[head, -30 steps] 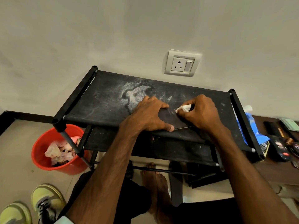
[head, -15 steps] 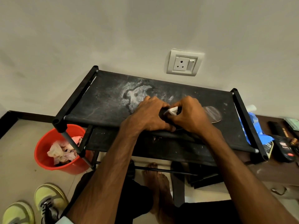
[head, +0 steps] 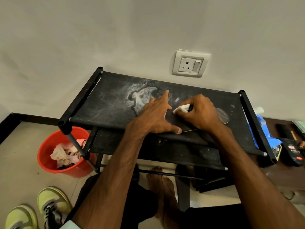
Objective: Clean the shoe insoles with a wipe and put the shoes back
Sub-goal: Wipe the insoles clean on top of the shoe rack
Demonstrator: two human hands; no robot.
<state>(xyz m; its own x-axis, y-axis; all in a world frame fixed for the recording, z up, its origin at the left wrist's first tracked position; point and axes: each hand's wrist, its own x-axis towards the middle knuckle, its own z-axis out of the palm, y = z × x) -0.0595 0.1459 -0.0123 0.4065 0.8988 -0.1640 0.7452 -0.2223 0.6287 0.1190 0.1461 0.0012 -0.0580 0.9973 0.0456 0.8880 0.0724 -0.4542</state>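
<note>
- Dark insole (head: pixel 222 115) flat on top of the black rack (head: pixel 112 103), long way running from 9 o'clock to 3 o'clock, round end poking out at 3 o'clock from the right hand.
- Left hand (head: pixel 156 116) pressed flat on the 9 o'clock part of the insole, fingers straight and spread, holding nothing, just pinning it down.
- Right hand (head: pixel 201 111) curled, pinching a white wipe (head: pixel 181 109) on the middle of the insole, just beside the left hand.
- Next rub likely along the long way, toward 3 o'clock — right hand nearer to that end.
- Yellow shoes (head: pixel 51 205) on the floor at 7 o'clock, well apart from the rack — not put back yet.
</note>
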